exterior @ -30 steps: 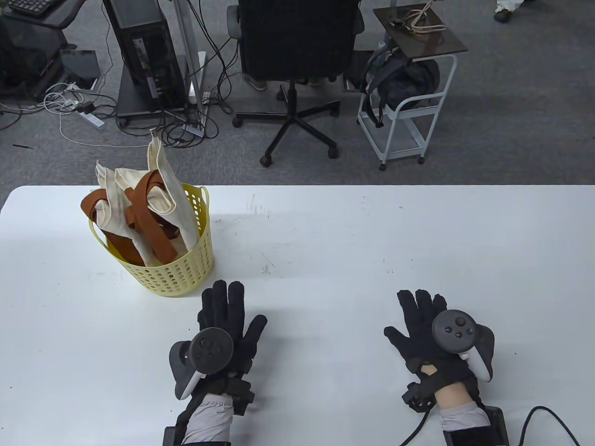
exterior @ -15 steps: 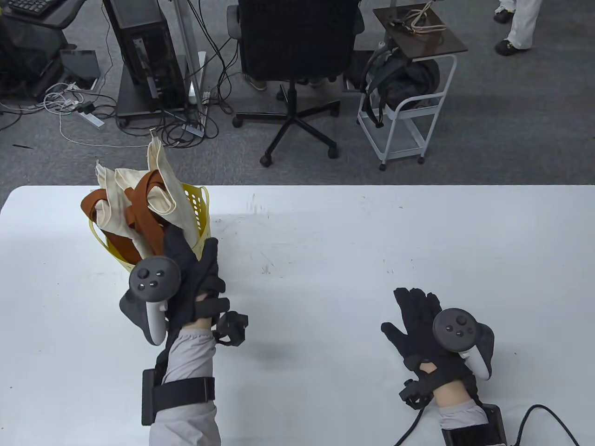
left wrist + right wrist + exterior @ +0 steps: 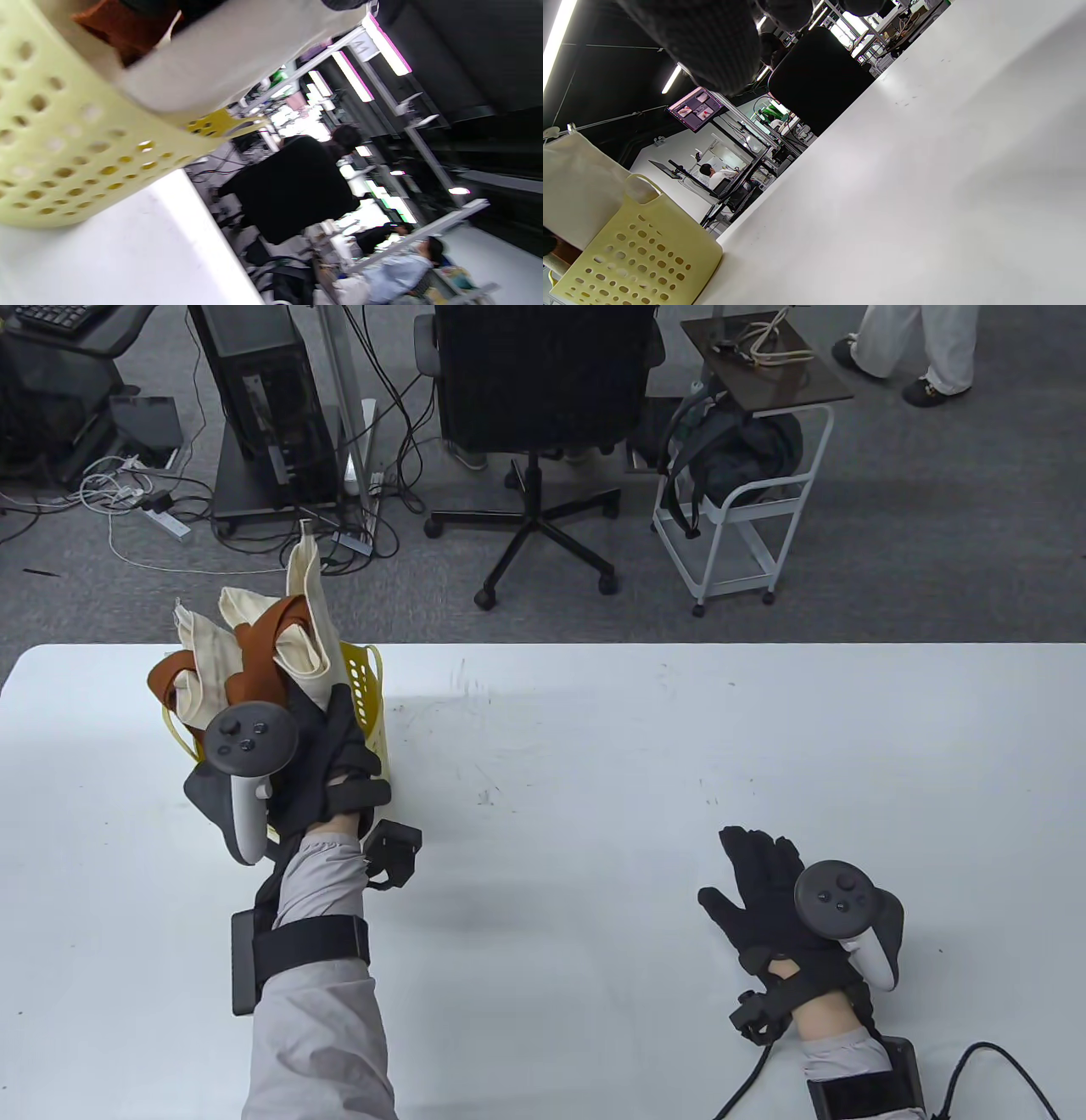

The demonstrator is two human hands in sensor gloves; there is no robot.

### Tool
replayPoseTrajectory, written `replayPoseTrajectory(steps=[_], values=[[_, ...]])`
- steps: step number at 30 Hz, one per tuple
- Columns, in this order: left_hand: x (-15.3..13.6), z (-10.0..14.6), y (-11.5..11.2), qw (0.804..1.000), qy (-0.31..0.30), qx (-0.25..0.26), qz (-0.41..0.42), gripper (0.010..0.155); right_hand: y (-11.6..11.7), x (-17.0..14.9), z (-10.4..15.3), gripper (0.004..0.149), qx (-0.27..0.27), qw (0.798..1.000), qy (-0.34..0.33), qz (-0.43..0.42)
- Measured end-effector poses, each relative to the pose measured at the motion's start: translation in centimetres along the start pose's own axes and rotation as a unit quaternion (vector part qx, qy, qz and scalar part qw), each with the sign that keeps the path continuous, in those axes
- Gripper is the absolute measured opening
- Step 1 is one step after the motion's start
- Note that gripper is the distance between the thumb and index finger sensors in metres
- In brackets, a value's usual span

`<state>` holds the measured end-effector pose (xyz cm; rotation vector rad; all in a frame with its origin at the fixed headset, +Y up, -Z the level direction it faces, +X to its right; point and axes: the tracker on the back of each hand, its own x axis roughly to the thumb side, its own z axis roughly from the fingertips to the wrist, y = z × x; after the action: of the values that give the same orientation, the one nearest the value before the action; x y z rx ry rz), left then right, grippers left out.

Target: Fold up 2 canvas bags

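Observation:
Two cream canvas bags with brown straps stand bundled in a yellow perforated basket (image 3: 366, 687) at the table's left rear. My left hand (image 3: 327, 729) reaches into the basket and grips the right-hand canvas bag (image 3: 304, 623), which stands raised above the rim; the fingertips are hidden in the cloth. The other bag (image 3: 202, 657) sits further left. The left wrist view shows the basket wall (image 3: 63, 161) and cream cloth (image 3: 220, 63) up close. My right hand (image 3: 764, 882) rests flat and empty on the table at the front right, fingers spread.
The white table (image 3: 594, 746) stretches between the basket and my right hand. A cable (image 3: 976, 1069) trails from the right wrist at the front right edge. An office chair (image 3: 543, 432) and a white cart (image 3: 738, 526) stand on the floor behind the table.
My left hand left the table, moved forward and left into the basket and took hold of a canvas bag, which has risen slightly. My right hand has barely moved.

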<state>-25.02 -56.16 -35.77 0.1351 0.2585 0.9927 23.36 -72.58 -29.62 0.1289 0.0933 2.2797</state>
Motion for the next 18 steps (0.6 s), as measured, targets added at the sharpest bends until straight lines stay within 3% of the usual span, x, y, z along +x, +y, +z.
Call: replayPoseTrajectory(steps=[5, 11, 14, 18], values=[[3.6, 3.1, 2.4, 0.993, -0.11, -0.013, 0.041, 0.06, 0.0, -0.3, 0.0, 0.077, 0.003, 1.0, 0.008, 0.0], [7.8, 7.5, 4.7, 0.966, -0.244, -0.03, 0.084, 0.058, 0.3, -0.1, 0.1, 0.077, 0.01, 1.0, 0.004, 0.003], [8.7, 8.8, 4.3, 0.949, -0.282, -0.06, 0.126, 0.058, 0.7, 0.3, 0.1, 0.077, 0.02, 1.0, -0.008, -0.01], [7.9, 8.3, 1.5, 0.924, -0.277, -0.133, 0.228, 0.057, 1.2, 0.3, 0.1, 0.076, 0.043, 0.995, -0.031, -0.082]])
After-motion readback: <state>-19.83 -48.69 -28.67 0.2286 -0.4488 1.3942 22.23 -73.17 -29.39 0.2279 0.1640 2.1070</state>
